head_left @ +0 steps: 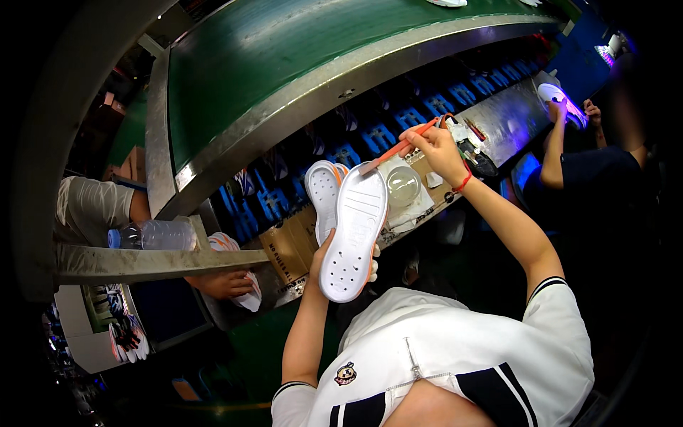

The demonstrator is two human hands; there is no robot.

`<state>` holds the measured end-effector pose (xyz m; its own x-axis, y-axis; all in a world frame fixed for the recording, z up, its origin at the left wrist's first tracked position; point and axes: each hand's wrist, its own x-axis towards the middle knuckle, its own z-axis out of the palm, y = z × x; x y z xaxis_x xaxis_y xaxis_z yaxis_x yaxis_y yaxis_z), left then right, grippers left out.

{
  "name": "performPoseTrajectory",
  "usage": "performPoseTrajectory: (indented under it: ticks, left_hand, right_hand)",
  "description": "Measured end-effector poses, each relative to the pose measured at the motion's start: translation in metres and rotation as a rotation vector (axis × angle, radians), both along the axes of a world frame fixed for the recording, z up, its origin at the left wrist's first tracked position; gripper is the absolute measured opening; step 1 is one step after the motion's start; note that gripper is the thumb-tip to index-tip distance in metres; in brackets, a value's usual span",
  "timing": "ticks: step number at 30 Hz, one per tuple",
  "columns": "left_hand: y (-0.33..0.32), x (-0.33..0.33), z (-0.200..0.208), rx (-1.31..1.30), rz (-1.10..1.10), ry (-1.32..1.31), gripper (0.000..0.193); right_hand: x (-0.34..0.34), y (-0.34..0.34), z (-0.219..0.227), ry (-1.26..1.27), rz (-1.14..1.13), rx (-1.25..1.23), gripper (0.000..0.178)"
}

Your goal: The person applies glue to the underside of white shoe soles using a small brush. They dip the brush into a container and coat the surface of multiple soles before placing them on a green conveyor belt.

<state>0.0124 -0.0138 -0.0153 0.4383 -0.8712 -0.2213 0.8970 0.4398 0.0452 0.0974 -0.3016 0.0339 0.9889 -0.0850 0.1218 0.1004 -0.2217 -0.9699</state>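
Observation:
My left hand (320,262) grips a white shoe sole (356,228) with an orange edge and small holes, its inner face turned up. White covers show on the fingertips at the sole's right edge. Pinched in my right hand (435,149) is a brush (400,147) with a red-orange handle; its tip meets the upper end of the sole, or hovers just over it. Behind that end a second white sole (324,192) lies on the bench side; whether my left hand also holds it, I cannot tell. Beside them sits a clear round bowl (403,186) of liquid.
A green conveyor (299,64) with a metal rim spans the top, above a lower row of blue racks (380,139). Cardboard (290,245) covers the bench. At left are a plastic bottle (160,235) and a co-worker's hand (226,284); another person at right holds a shoe (562,103).

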Motion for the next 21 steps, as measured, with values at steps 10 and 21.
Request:
performPoseTrajectory:
  ticks: [10,21]
  left_hand:
    - [-0.002,0.009,-0.009,0.334,0.375,-0.029,0.054]
    - [-0.008,0.014,-0.011,0.738,0.448,-0.454,0.061]
  right_hand:
    - [-0.021,-0.005,0.015,-0.047,-0.008,0.055,0.024]
    - [-0.056,0.053,0.008,-0.228,0.077,-0.214,0.019]
